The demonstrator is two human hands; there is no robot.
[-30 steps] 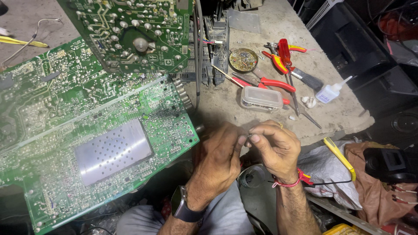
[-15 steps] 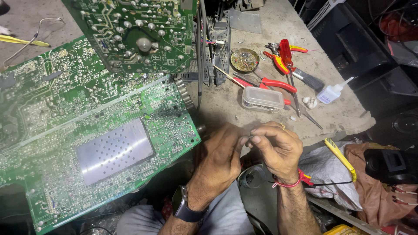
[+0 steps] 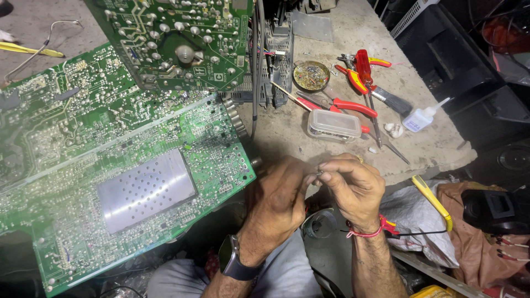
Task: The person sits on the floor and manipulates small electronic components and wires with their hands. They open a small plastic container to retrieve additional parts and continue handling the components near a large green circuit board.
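The left hand [image 3: 281, 201] and the right hand [image 3: 353, 185] meet just over the near edge of the dusty grey workbench [image 3: 331, 33], fingertips together around a tiny metallic part [image 3: 319, 173]. The right thumb and forefinger pinch that part; the left hand's fingers curl in against it from the other side, though the part is too small to say what it is or whether the left fingers truly grip it. A dark wristwatch [image 3: 234, 262] sits on the left wrist and a red thread bracelet [image 3: 367, 230] on the right. Just to the left of the hands lies a large green printed circuit board [image 3: 66, 138] with a perforated silver metal shield [image 3: 146, 190] on it, its corner close to the left hand. A second green circuit board [image 3: 176, 38], studded with solder joints, stands tilted behind it. Beyond the hands, on the bench, rest a small clear plastic lidded box [image 3: 334, 124], red-handled pliers [image 3: 342, 105], a red-handled screwdriver [image 3: 364, 69], a round open tin of solder flux [image 3: 311, 75], and a small white squeeze bottle with a pointed nozzle [image 3: 422, 117]. A yellow-handled tool [image 3: 433, 198] lies on crumpled white plastic sheeting [image 3: 411, 215] just right of the right hand.
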